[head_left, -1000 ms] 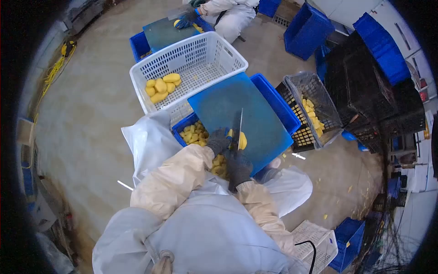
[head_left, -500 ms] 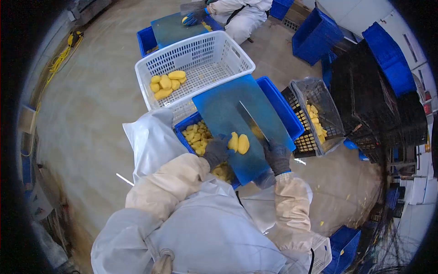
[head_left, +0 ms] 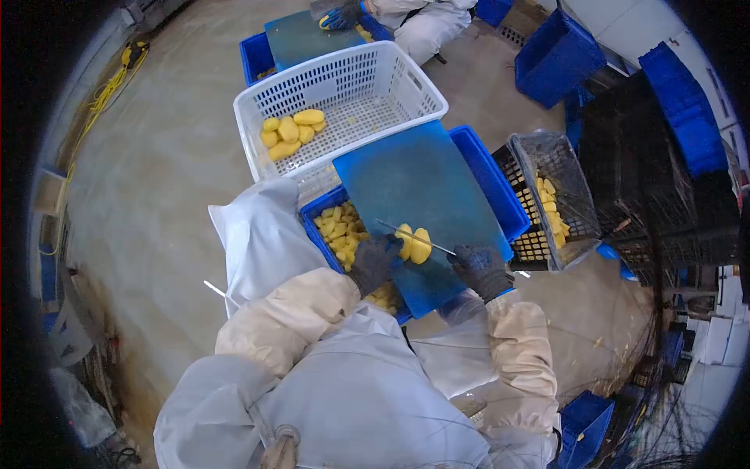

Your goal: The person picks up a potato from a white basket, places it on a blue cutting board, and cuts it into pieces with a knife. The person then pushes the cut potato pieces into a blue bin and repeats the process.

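Note:
My gloved right hand (head_left: 481, 270) is closed round the handle of a knife (head_left: 416, 238), whose blade lies edge-on across two yellow potato pieces (head_left: 420, 246) on the blue cutting board (head_left: 422, 187). At the board's left edge, my gloved left hand (head_left: 376, 264) touches or nearly touches the left piece; its fingers are partly bent, and whether they grip it is unclear. Beneath the board's left side, a blue crate holds many cut yellow chunks (head_left: 341, 231).
Beyond the board stands a white basket (head_left: 428, 82) with several peeled potatoes (head_left: 287, 131). To the right are a blue bin (head_left: 488, 180) and a lined black crate (head_left: 580, 187) with yellow pieces. A co-worker's gloved hand (head_left: 341, 16) is at another board (head_left: 301, 39).
The knife blade has swung left and down from the board's middle onto the potato pieces. My right hand has turned with it. The whole view has shifted slightly.

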A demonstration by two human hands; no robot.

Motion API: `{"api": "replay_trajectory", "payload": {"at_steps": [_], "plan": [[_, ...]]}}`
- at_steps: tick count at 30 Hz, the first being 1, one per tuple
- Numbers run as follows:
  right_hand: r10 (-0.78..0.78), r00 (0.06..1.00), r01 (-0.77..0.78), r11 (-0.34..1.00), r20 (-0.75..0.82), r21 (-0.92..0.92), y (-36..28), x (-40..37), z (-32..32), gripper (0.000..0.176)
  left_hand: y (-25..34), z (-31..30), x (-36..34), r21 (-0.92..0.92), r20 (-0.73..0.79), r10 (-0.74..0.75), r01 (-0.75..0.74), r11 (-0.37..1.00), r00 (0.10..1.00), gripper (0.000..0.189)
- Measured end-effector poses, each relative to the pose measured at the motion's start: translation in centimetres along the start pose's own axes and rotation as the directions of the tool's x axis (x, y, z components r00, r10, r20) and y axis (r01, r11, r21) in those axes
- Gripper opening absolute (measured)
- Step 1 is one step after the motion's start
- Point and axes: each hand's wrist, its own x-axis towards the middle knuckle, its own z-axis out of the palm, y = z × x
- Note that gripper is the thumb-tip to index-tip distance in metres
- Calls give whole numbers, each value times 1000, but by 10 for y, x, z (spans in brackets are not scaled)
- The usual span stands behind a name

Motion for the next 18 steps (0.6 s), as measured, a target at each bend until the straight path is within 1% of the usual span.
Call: {"api": "replay_trajectory", "payload": {"at_steps": [1,3,4,6,7,9,10,12,13,14,15,16,17,18], "plan": [[-1,1000,1,1000,4,3,0,2,-3,20,-5,7,-4,0,3,-4,4,1000,1000,40],[-76,996,80,993,53,-83,3,5,-6,21,-17,26,-11,127,95,124,-135,983,988,37],[-77,995,81,994,57,-80,9,6,-3,21,-15,24,-11,126,99,120,-132,983,988,37],[-226,973,218,966,-44,-136,22,7,8,22,-10,20,-9,129,84,120,-130,983,989,35],[-226,973,220,967,-39,-132,20,10,4,22,-9,16,-7,127,87,115,-126,984,989,35],[-230,973,224,961,-22,-161,13,16,-11,23,-8,10,-4,111,-25,184,-180,977,983,33],[-233,972,228,961,-18,-156,13,18,-13,23,-11,14,-5,110,-22,178,-175,979,984,33],[-202,977,211,962,67,-176,14,23,-13,24,-17,23,-6,50,-21,204,-203,978,979,35],[-205,976,214,962,71,-172,16,25,-11,24,-15,19,-5,49,-18,198,-197,979,980,35],[-146,983,132,983,109,127,20,25,-8,21,-12,15,-6,65,22,185,-186,980,982,36],[-96,983,23,913,158,408,23,26,-5,19,-10,11,-5,84,60,177,-182,980,982,37],[-94,983,21,913,159,408,27,26,9,19,-9,12,-6,82,61,178,-183,980,982,37],[-165,981,151,979,99,134,34,30,30,17,-9,13,-7,79,80,157,-163,983,984,37],[-254,965,260,952,59,-159,38,34,42,15,-9,14,-6,79,93,134,-142,987,987,38]]}}
